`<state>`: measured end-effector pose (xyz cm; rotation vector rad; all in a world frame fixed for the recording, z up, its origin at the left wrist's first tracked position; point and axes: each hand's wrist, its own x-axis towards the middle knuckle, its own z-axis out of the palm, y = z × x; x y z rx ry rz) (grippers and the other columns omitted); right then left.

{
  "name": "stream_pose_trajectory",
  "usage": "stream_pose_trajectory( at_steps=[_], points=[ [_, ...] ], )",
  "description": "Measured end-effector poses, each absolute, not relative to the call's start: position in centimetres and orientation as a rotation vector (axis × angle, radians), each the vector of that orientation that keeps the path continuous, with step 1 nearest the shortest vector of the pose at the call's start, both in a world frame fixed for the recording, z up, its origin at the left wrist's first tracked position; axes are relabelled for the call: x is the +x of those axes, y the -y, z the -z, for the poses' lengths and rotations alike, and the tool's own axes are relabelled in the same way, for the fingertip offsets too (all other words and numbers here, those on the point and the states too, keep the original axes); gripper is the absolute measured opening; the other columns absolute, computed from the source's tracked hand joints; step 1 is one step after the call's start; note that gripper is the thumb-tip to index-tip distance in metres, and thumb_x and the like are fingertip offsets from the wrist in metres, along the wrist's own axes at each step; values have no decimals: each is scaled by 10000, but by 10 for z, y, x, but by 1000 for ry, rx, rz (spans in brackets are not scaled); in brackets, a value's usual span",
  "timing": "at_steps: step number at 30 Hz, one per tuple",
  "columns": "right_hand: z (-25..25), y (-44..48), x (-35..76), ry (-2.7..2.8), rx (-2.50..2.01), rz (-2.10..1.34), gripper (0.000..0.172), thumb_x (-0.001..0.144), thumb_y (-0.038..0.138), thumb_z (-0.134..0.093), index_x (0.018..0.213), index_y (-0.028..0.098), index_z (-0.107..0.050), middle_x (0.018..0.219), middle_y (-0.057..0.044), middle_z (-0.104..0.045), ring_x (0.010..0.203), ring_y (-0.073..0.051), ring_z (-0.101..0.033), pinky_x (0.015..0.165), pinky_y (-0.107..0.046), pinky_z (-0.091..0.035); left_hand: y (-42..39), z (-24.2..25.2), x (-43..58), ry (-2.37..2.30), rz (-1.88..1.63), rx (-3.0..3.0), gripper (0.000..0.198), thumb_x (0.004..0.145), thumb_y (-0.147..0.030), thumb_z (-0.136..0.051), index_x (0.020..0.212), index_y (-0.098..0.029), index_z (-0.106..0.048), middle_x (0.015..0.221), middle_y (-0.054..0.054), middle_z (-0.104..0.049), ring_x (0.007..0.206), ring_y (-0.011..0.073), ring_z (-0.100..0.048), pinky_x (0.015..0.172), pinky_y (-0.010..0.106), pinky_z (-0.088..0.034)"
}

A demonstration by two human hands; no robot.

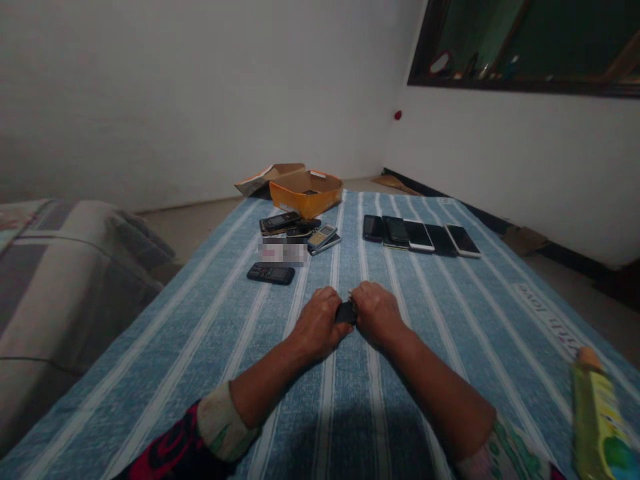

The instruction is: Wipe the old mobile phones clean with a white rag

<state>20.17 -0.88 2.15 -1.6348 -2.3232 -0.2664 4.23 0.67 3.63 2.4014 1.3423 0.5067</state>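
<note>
Both of my hands are closed on a black mobile phone [346,313] held just above or on the striped cloth; my fingers cover most of it. My left hand [323,319] grips its left end, thumb along the near side. Wrapped round the right end is my right hand [377,313], with a small light-coloured edge showing by its fingertips. Beyond the left hand a black keypad phone [271,273] lies on the cloth. Behind that is a loose pile of older phones [323,235], with a blurred-out patch in front.
An open orange cardboard box [305,199] stands at the far end. Several touchscreen phones [420,236] lie in a row at the far right. A yellow-green bottle [600,420] is at the near right edge of the striped tablecloth [200,347]. Covered furniture [75,287] stands at left.
</note>
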Motion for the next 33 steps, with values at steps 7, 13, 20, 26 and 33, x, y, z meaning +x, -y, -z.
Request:
stream_pose_trajectory(
  at_steps=[7, 13, 20, 26, 33],
  points=[
    [-15, 14, 202, 2321, -1560, 246, 133, 822, 81, -536, 785, 177, -621, 787, -76, -603, 776, -211, -520, 673, -303, -330, -7, -37, 42, -1336, -489, 2424, 162, 705, -160, -743, 777, -189, -600, 884, 34, -578, 922, 247, -570, 824, 363, -482],
    [-20, -11, 228, 2037, -1695, -8, 153, 883, 164, -526, 777, 187, -633, 804, -54, -640, 768, -188, -576, 681, -277, -376, -6, -39, 42, -1358, -473, 2416, 188, 706, -161, -753, 806, -190, -596, 920, 35, -586, 942, 248, -569, 830, 367, -484],
    [-29, 4, 263, 1930, -1578, -203, 157, 879, 161, -532, 753, 183, -623, 757, -25, -604, 728, -163, -592, 685, -265, -412, -6, -39, 41, -1339, -475, 2423, 203, 709, -169, -761, 812, -173, -586, 930, 54, -588, 946, 258, -565, 819, 369, -484],
    [-29, 14, 236, 2187, -1472, -228, 104, 849, 109, -587, 907, 181, -633, 878, -40, -595, 813, -173, -546, 721, -267, -401, -7, -35, 41, -1317, -502, 2439, 219, 707, -167, -781, 818, -164, -592, 910, 50, -577, 933, 257, -559, 811, 358, -481],
    [-29, 13, 238, 2290, -1576, -244, 100, 902, 182, -583, 911, 211, -678, 829, -24, -533, 809, -173, -523, 680, -264, -384, -8, -35, 41, -1325, -491, 2440, 231, 696, -160, -794, 814, -161, -596, 907, 47, -574, 921, 250, -554, 799, 349, -481]
  ],
)
